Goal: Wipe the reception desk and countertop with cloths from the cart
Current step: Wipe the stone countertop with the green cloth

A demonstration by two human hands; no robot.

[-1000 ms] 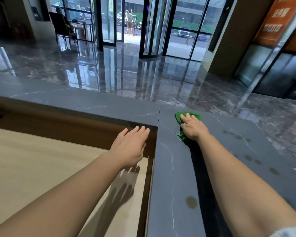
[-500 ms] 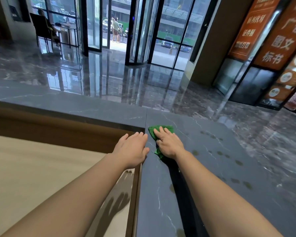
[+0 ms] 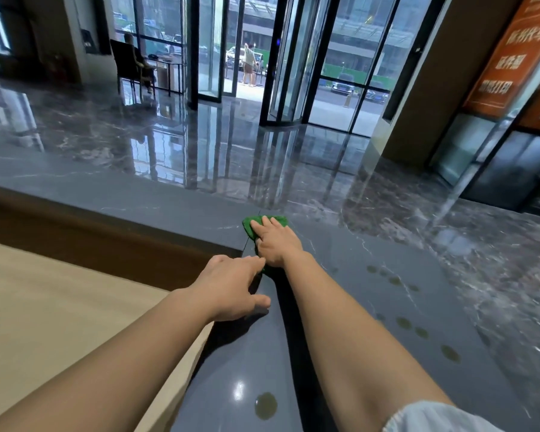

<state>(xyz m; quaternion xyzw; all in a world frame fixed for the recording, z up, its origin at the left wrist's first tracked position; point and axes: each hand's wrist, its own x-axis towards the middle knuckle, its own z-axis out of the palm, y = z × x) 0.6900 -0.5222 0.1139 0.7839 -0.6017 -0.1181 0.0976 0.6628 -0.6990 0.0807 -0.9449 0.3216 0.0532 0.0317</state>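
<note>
Head cam, and we're looking out over the lobby floor [image 3: 138,129], glossy dark marble w/ door reflections all across it. Next biggest: the countertop [image 3: 371,307], dark grey stone w/ thin white veins, bending in an L around us. Down to our left sits the desk [image 3: 60,322], pale wood, lower than the countertop, w/ a brown wood panel [image 3: 106,241] rising between the two. Far side of the lobby, glass doors [image 3: 293,73] w/ the street and cars beyond. Orange signs [image 3: 505,57] hang top right.

Now our arms, both stretched fwd over the corner. A pale sleeve [image 3: 434,416] shows at the bottom right.

Right hand [image 3: 278,241]: palm down, fingers straight and together, pressing flat on the cloth [image 3: 250,224], no curl round it. Left hand [image 3: 231,288]: palm down, fingers loosely straight, thumb out to the side, nothing in it. It's at the countertop's inner edge, fingertips just beside our right wrist. Whether it rests on the stone or hangs just above, we can't tell.

The cloth is green, bunched under the right hand, lying on the countertop right at the corner seam, near the far edge. Green peeks out ahead of the fingertips and behind the wrist.

Smallest: round dull spots [image 3: 265,405] on the stone, one near us by the bottom edge, more scattered to the right of our right arm.
</note>
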